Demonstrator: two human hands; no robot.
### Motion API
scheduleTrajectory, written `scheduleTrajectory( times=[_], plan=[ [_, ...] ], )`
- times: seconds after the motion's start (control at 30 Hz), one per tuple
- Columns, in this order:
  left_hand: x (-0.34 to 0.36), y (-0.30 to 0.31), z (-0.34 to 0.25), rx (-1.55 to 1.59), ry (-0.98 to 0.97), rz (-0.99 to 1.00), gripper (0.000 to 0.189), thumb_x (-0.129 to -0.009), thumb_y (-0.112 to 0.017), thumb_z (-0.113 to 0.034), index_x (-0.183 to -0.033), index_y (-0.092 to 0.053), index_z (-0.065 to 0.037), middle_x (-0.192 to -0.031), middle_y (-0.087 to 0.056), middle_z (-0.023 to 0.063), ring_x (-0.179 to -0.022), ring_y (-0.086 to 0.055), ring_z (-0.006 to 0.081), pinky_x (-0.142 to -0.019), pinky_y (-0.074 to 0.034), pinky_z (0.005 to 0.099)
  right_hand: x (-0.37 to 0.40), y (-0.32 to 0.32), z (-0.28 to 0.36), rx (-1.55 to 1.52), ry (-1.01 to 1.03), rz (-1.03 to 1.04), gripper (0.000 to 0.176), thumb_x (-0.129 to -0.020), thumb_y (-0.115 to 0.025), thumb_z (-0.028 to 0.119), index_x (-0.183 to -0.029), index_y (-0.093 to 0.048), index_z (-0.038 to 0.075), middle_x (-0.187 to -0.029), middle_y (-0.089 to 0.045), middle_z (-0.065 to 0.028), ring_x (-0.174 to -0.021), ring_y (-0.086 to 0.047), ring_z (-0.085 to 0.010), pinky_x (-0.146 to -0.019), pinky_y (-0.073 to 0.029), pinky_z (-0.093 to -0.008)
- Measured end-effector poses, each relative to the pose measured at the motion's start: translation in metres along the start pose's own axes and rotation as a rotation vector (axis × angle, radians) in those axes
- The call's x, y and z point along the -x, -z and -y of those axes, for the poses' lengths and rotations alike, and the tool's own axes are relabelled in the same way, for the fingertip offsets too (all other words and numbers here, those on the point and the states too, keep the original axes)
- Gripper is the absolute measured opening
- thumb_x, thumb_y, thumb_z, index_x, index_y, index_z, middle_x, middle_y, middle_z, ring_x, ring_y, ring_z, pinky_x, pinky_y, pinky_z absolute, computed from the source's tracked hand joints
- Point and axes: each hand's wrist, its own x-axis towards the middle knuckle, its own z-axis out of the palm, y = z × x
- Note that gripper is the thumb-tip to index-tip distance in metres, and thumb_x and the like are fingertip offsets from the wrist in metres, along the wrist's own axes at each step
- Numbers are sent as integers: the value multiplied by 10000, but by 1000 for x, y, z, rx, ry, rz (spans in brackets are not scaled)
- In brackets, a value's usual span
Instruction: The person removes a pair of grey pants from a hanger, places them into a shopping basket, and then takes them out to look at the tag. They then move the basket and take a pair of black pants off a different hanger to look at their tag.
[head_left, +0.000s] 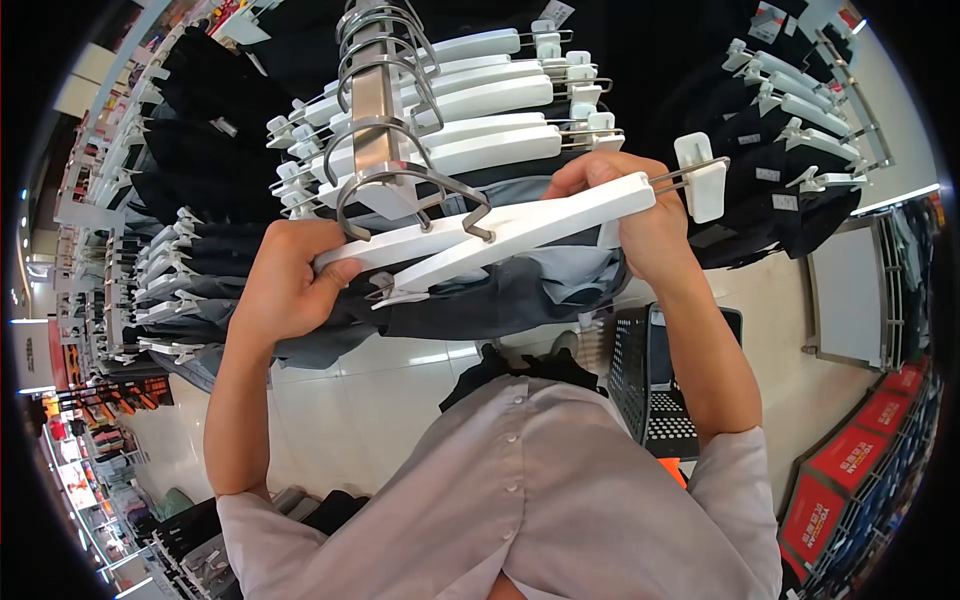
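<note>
Two white clothes hangers with metal hooks hang at the near end of a metal display arm (376, 120). The front hanger (540, 225) slants up to the right and crosses the rear hanger (385, 250). My left hand (290, 280) is closed on the rear hanger's left end, thumb in front. My right hand (650, 230) is curled round the hangers' right side, behind the front hanger; its thumb and exact hold are partly hidden. Below hang dark grey trousers (460, 310), with lighter grey cloth (575, 270) near my right hand. A white clip (703, 178) juts out past that hand.
Several more white hangers (500, 100) with dark clothes line the arm behind. Other racks stand left (170, 270) and right (800, 110). A black perforated basket (630, 370) is by my legs. Red boxes (850, 455) lie at lower right.
</note>
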Motion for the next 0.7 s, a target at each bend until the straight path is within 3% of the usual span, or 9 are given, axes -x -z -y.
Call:
scheduleTrajectory(
  times=[0.13, 0.23, 0.33, 0.43, 0.53, 0.63, 0.67, 0.7],
  plan=[
    [0, -4, -1, -7, 16, -34, 220, -708, -702, -60, -651, -512, 35, -598, -475, 176, -558, -463, 378, -509, -355, 387, 2, 0, -1, -27, -13, -19, 292, -913, -468, 168, -870, -684, -24, -820, -686, -90, -729, -608, -125, -680, -477, -258],
    [2, -8, -1, -64, -41, -97, 216, -702, -701, -46, -647, -508, 36, -591, -472, 176, -549, -456, 374, -508, -349, 394, 2, -6, -6, -128, -113, -91, 402, -965, -483, 300, -852, -668, -39, -794, -679, -111, -699, -609, -130, -640, -488, -279],
    [3, -7, -3, -82, -50, -113, 219, -697, -698, -35, -639, -499, 36, -583, -468, 177, -544, -445, 377, -506, -343, 401, 3, -10, -4, -152, -130, -84, 393, -965, -490, 298, -840, -669, -28, -774, -667, -95, -692, -591, -115, -627, -470, -266],
    [5, -2, -4, -35, 11, -73, 225, -688, -690, -27, -627, -484, 39, -572, -456, 180, -543, -436, 384, -507, -340, 408, 4, -11, -8, 39, -14, -125, 396, -963, -491, 304, -829, -667, -25, -761, -655, -82, -694, -580, -113, -631, -453, -256],
    [5, 0, -4, 1, 48, -27, 224, -680, -680, -23, -621, -475, 46, -562, -440, 187, -541, -433, 388, -507, -338, 409, 5, -11, 0, 49, 68, -136, 268, -925, -488, 145, -814, -680, -7, -750, -657, -52, -709, -581, -106, -643, -449, -249],
    [3, -1, -1, -50, 8, -28, 221, -683, -674, -34, -627, -478, 53, -566, -432, 204, -541, -440, 393, -505, -341, 409, 5, -5, -4, 94, 128, -119, 315, -949, -505, 219, -808, -671, -8, -760, -650, -46, -712, -568, -104, -638, -437, -253],
    [3, -3, 4, -28, -54, -60, 223, -679, -658, -32, -637, -453, 46, -549, -365, 170, -498, -354, 295, -490, -288, 372, 6, -5, -1, 74, 74, -103, 320, -944, -519, 241, -808, -674, -4, -765, -646, -39, -706, -559, -96, -626, -428, -252],
    [4, -2, 1, -44, -47, -54, 227, -677, -650, -17, -624, -435, 35, -544, -361, 163, -500, -361, 306, -493, -291, 382, 7, -5, -6, -10, 39, -121, 327, -933, -546, 276, -804, -677, 6, -765, -643, -34, -701, -555, -88, -609, -419, -243]
  ],
)
